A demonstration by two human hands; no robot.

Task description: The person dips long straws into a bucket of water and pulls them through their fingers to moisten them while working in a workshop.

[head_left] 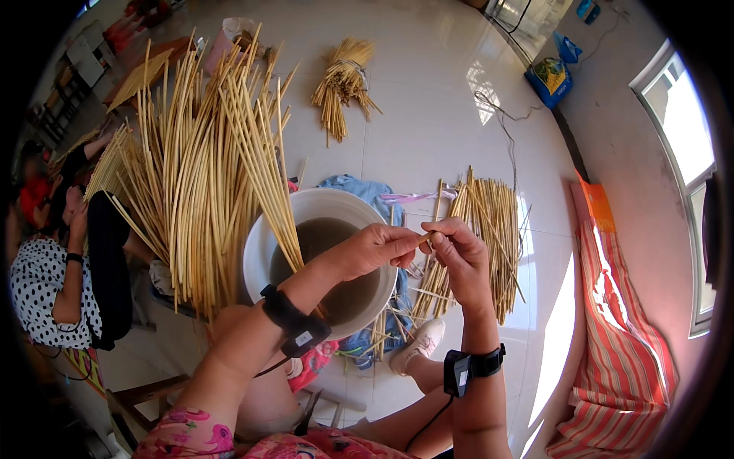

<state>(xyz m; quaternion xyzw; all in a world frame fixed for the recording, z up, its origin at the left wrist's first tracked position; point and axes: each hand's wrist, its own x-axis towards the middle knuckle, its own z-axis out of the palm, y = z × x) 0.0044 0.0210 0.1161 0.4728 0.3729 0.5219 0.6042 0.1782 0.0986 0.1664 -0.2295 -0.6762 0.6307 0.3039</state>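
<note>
Both my hands meet above the right side of a white bucket (251, 264) of murky water (325, 229). The thumb and fingers of my left hand (371, 251) pinch a short yellowish-brown stalk piece (425, 238). My right hand (462, 260) pinches the same piece from the other side, fingertips close together. Most of the piece is hidden by the fingers. Several long straw-coloured stalks (264, 168) lean out of the bucket to the upper left, their lower ends passing behind my left forearm.
A large sheaf of stalks (199, 176) stands left of the bucket. More stalks (489, 237) lie on the floor at right, near blue cloth (355, 185). A tied bundle (342, 84) lies farther off. A seated person (57, 283) is at left. Striped red cloth (623, 352) hangs at right.
</note>
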